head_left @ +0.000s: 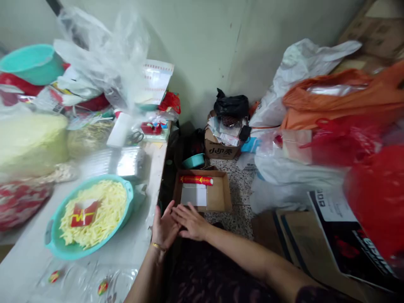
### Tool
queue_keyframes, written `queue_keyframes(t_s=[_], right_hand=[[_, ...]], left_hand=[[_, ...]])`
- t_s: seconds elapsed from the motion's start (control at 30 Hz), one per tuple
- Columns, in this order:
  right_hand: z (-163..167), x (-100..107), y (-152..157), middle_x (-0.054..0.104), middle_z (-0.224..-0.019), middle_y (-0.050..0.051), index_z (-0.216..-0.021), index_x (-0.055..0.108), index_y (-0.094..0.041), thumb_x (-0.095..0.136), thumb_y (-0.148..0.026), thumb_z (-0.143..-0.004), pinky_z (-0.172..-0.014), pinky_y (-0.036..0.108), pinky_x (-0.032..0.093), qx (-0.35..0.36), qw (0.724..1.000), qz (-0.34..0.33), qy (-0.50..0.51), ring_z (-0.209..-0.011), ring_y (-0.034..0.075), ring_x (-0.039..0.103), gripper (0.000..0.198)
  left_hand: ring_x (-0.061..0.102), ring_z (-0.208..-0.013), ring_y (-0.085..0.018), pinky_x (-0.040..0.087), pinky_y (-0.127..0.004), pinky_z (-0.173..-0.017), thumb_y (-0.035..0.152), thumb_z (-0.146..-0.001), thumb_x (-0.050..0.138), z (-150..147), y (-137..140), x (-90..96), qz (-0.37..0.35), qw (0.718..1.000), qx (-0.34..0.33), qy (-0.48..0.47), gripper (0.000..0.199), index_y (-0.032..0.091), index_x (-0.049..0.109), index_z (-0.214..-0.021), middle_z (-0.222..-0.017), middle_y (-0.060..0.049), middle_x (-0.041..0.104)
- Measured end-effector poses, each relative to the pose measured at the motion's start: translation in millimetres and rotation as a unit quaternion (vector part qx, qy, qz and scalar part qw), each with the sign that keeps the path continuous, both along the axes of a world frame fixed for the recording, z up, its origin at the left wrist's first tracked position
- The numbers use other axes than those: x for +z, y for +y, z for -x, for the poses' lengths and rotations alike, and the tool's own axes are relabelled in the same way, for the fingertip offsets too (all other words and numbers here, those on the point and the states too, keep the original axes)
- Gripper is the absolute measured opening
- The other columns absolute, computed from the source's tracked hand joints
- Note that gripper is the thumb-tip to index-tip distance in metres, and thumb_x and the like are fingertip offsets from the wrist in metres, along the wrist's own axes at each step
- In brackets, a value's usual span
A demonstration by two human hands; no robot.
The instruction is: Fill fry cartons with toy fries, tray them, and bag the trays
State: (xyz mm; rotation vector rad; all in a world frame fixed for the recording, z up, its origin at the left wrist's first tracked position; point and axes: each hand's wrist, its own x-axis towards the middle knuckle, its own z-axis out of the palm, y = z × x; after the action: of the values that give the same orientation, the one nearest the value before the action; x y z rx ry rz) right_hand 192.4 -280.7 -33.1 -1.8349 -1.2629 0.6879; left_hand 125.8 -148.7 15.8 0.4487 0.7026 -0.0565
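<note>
My left hand (166,229) is palm up with its fingers stretched out, at the table's right edge. Across it lies my right hand (193,223), palm down and fingers extended, its fingertips touching the left palm. Neither hand shows anything held. To the left stands a turquoise basin (128,210) full of pale yellow strips (109,198) that look like fries. A small red carton with a yellow M (84,213) rests on the strips. Beyond my hands, on the floor, an open cardboard box (221,198) holds a long red stack with yellow marks (197,180).
Clear plastic trays (126,162), a red tape dispenser (151,128) and scissors (136,137) lie on the table (154,168). Near the front is a clear plastic sheet (71,282). Bags, including an orange one (315,99), and flat cardboard (306,235) crowd the right side.
</note>
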Motion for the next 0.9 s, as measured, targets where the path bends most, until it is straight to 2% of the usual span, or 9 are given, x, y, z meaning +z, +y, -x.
queue_keyframes(t_s=[0.07, 0.13, 0.23, 0.33, 0.5, 0.6, 0.73, 0.8, 0.9], right_hand=[[-19.9, -38.7, -34.8, 0.036, -0.137, 0.007, -0.122, 0.049, -0.028, 0.065, -0.028, -0.064, -0.103, 0.052, 0.006, -0.14, 0.978, 0.155, 0.03, -0.128, 0.029, 0.026, 0.06], [-38.3, -61.0, -70.3, 0.056, -0.12, 0.009, -0.098, 0.066, -0.023, 0.063, -0.023, -0.062, -0.099, 0.047, 0.023, -0.313, 0.913, 0.224, 0.133, -0.115, 0.029, 0.045, 0.036], [-61.3, -70.0, -107.7, 0.069, -0.084, 0.007, -0.068, 0.07, -0.02, 0.055, -0.024, -0.066, -0.082, 0.037, 0.04, -0.399, 0.877, 0.199, 0.178, -0.089, 0.025, 0.06, 0.016], [-83.7, -71.9, -126.0, 0.066, -0.057, 0.003, -0.048, 0.063, -0.019, 0.057, -0.023, -0.06, -0.069, 0.031, 0.043, -0.458, 0.85, 0.164, 0.203, -0.068, 0.021, 0.062, 0.015], [-151.4, -81.3, -154.4, 0.061, -0.05, 0.003, -0.047, 0.057, -0.017, 0.055, -0.032, -0.064, -0.053, 0.025, 0.041, -0.566, 0.775, 0.093, 0.264, -0.051, 0.014, 0.057, 0.023], [-231.8, -80.6, -176.1, 0.064, -0.063, 0.004, -0.06, 0.06, -0.016, 0.053, -0.036, -0.067, -0.053, 0.022, 0.043, -0.6, 0.741, 0.025, 0.3, -0.055, 0.011, 0.058, 0.022], [-374.7, -81.9, -195.8, 0.064, -0.07, 0.003, -0.073, 0.059, -0.016, 0.057, -0.034, -0.066, -0.053, 0.02, 0.045, -0.627, 0.695, -0.06, 0.347, -0.057, 0.009, 0.058, 0.02], [-442.8, -90.9, -200.7, 0.064, -0.074, 0.003, -0.077, 0.057, -0.017, 0.057, -0.034, -0.067, -0.055, 0.02, 0.046, -0.642, 0.667, -0.094, 0.367, -0.059, 0.009, 0.058, 0.02], [-521.6, -117.0, -204.6, 0.063, -0.079, 0.001, -0.082, 0.055, -0.019, 0.056, -0.033, -0.07, -0.058, 0.021, 0.048, -0.664, 0.622, -0.12, 0.397, -0.062, 0.009, 0.059, 0.019]], left_hand=[[0.048, -0.113, -0.025, 0.039, -0.043, -0.093, 0.056, -0.078, 0.041, -2.4, 15.6, 3.3, -0.006, 0.999, -0.015, -0.031, 0.054, 0.024, 0.044, -0.122, -0.127, -0.01, 0.048], [0.052, -0.109, -0.022, 0.041, -0.041, -0.091, 0.044, -0.082, 0.042, 1.0, 31.3, -3.8, -0.036, 0.999, -0.023, -0.014, 0.042, 0.025, 0.046, -0.12, -0.126, -0.009, 0.049], [0.061, -0.087, -0.014, 0.049, -0.03, -0.078, 0.021, -0.082, 0.045, 7.4, 44.8, -31.2, -0.111, 0.986, -0.004, 0.122, 0.03, 0.021, 0.051, -0.112, -0.109, -0.008, 0.059], [0.063, -0.075, -0.012, 0.05, -0.026, -0.07, 0.015, -0.079, 0.048, 2.4, 38.1, -60.0, -0.106, 0.977, 0.011, 0.184, 0.024, 0.019, 0.055, -0.102, -0.094, -0.005, 0.063], [0.063, -0.072, -0.012, 0.05, -0.024, -0.067, 0.014, -0.078, 0.048, -42.1, -6.0, -77.7, -0.061, 0.979, 0.02, 0.192, 0.016, 0.017, 0.057, -0.092, -0.087, -0.004, 0.064], [0.063, -0.074, -0.012, 0.05, -0.024, -0.067, 0.014, -0.077, 0.049, -78.2, -32.5, -90.1, -0.071, 0.977, 0.025, 0.201, 0.021, 0.018, 0.057, -0.096, -0.089, -0.005, 0.064], [0.063, -0.08, -0.014, 0.049, -0.026, -0.07, 0.013, -0.075, 0.046, -125.3, -70.2, -120.4, -0.07, 0.957, 0.059, 0.275, 0.034, 0.024, 0.056, -0.105, -0.089, -0.005, 0.065], [0.062, -0.087, -0.017, 0.048, -0.028, -0.074, 0.013, -0.074, 0.045, -150.2, -96.1, -129.9, -0.039, 0.943, 0.059, 0.324, 0.036, 0.026, 0.056, -0.107, -0.09, -0.006, 0.065], [0.06, -0.093, -0.023, 0.047, -0.034, -0.079, 0.019, -0.072, 0.053, -185.5, -140.2, -129.8, 0.025, 0.94, -0.009, 0.341, 0.027, 0.023, 0.06, -0.098, -0.095, -0.01, 0.064]])
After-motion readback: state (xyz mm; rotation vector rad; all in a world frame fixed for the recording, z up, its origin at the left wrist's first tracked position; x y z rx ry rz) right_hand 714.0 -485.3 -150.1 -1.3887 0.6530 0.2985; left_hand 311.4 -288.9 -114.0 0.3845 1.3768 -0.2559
